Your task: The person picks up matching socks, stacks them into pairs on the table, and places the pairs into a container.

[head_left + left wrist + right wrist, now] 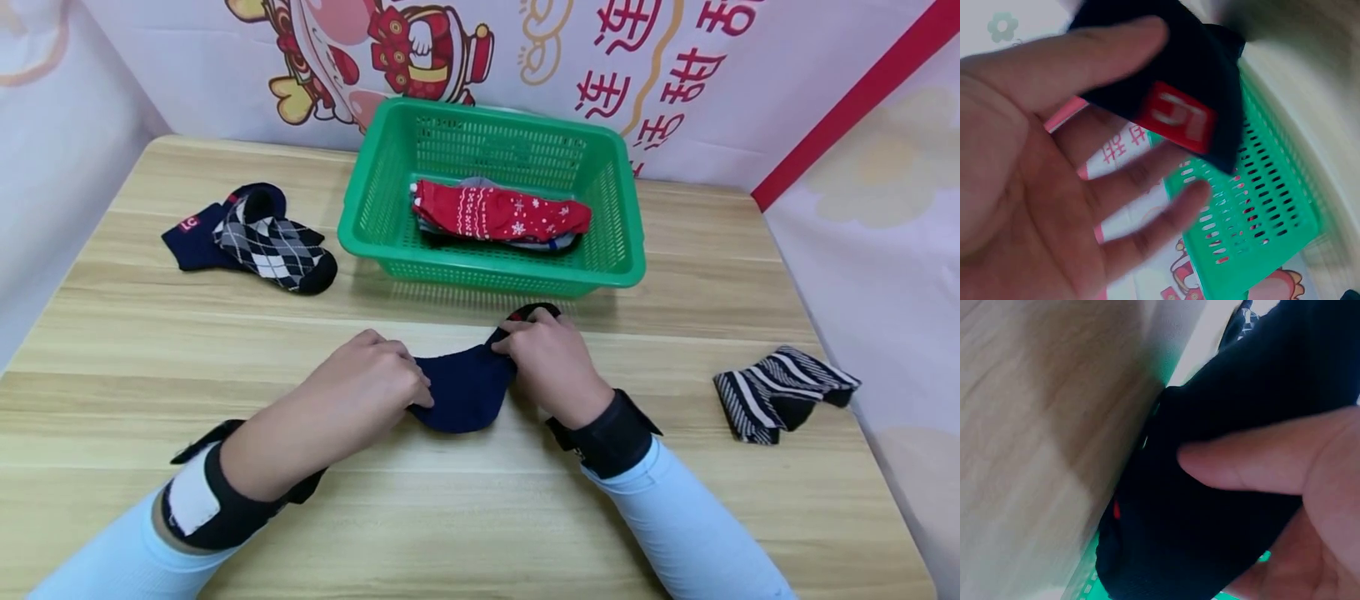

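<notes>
Head view shows left hand [378,377] and right hand [551,362] pinching opposite ends of a navy sock [463,392], likely light, limp and unbreakable; this two-ended grip suits it.

From the head, I look forward and down over the table [450,517]; my two wrist views sit much closer, tilted, sharing the navy sock [461,392] and green basket [487,265].

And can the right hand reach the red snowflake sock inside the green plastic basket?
Probably yes: the basket is open above the red sock, though the right hand holds a navy cloth sock.
</notes>
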A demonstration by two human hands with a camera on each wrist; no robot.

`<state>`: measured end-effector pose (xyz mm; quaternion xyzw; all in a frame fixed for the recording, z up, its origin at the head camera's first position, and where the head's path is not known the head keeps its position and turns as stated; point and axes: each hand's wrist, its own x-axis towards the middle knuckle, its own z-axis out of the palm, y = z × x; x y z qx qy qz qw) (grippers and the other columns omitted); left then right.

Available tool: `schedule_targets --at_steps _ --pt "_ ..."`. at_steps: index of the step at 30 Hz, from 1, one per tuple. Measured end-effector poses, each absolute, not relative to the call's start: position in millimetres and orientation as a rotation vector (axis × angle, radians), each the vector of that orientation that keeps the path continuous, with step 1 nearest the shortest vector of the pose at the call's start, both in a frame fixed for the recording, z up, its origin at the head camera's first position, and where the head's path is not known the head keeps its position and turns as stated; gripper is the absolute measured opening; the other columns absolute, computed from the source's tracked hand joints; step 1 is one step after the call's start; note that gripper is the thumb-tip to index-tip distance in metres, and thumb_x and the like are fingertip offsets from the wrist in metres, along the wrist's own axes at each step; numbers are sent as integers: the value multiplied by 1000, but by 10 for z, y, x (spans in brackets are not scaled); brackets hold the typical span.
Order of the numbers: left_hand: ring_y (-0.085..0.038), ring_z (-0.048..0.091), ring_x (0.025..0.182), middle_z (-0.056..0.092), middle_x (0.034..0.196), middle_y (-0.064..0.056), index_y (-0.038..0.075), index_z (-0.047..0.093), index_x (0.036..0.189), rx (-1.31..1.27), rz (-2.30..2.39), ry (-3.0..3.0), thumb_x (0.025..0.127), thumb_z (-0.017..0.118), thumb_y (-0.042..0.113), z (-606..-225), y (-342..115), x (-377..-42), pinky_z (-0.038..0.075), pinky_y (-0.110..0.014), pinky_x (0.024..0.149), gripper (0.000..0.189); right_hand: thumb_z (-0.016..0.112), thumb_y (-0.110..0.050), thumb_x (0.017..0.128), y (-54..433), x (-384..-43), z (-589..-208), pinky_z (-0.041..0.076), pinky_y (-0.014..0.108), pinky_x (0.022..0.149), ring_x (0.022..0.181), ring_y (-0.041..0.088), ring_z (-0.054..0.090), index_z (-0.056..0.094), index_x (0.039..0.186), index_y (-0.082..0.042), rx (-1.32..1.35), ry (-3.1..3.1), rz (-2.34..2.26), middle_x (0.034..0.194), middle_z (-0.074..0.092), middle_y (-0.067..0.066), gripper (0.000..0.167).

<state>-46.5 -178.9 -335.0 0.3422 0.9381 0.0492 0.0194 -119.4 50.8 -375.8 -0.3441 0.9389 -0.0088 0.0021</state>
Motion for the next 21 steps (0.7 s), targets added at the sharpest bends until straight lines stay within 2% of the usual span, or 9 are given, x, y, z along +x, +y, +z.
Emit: schedule_targets --at_steps 2,5,9,11,13,15,17,20,21 --pt "-14 67 89 76 91 14 32 82 89 1015 117 2935 78 70 -9 -3374 -1789 -473 50 -38 78 43 64 6 83 514 -1180 -3754 57 49 78 106 35 63 78 114 -21 -1066 2907 -11 132 68 5 44" --pt "-14 66 80 75 82 12 34 81 82 973 115 2949 75 69 -12 -3411 -1795 -491 50 -39 75 48 68 -4 83 521 -1160 -3718 58 52 78 113 39 62 72 124 -18 -1005 2811 -2 141 61 9 43" --pt "-15 66 73 72 71 9 33 79 73 947 121 2949 72 68 -16 -3459 -1803 -523 50 -43 76 50 77 -34 82 525 -1146 -3651 56 55 89 129 41 54 64 135 -13 -923 2670 -1 149 51 14 58" --pt "-15 66 72 72 70 9 32 79 72 939 118 2949 71 69 -16 -3479 -1807 -536 51 -45 76 49 77 -46 81 526 -1143 -3626 55 55 92 132 39 53 64 134 -11 -899 2628 -21 150 50 15 65" --pt "-15 66 72 73 71 8 32 79 73 924 118 2942 72 70 -16 -3496 -1812 -541 51 -47 76 48 74 -53 83 527 -1141 -3611 54 53 95 133 35 54 67 130 -10 -879 2615 -43 148 52 16 65" --pt "-16 66 72 73 71 8 31 80 74 909 121 2932 73 70 -15 -3512 -1813 -542 51 -47 75 47 71 -51 88 531 -1136 -3605 55 52 94 129 32 58 71 124 -9 -874 2632 -54 143 57 17 56" --pt "-17 66 74 74 74 7 28 80 78 881 116 2907 75 74 -8 -3522 -1811 -542 51 -48 75 37 69 -44 92 537 -1127 -3608 57 51 85 117 31 65 75 114 -11 -880 2674 -29 130 67 15 40" --pt "-19 68 80 75 81 6 24 81 85 836 114 2867 79 81 15 -3534 -1801 -547 51 -50 78 10 70 -35 93 546 -1111 -3617 58 49 72 101 29 67 78 104 -16 -921 2759 37 109 71 8 23" --pt "-20 68 80 75 82 6 22 80 86 830 116 2858 79 82 24 -3538 -1796 -550 51 -50 78 7 72 -33 92 546 -1105 -3620 58 47 70 97 27 66 79 102 -18 -946 2783 49 103 71 6 19"
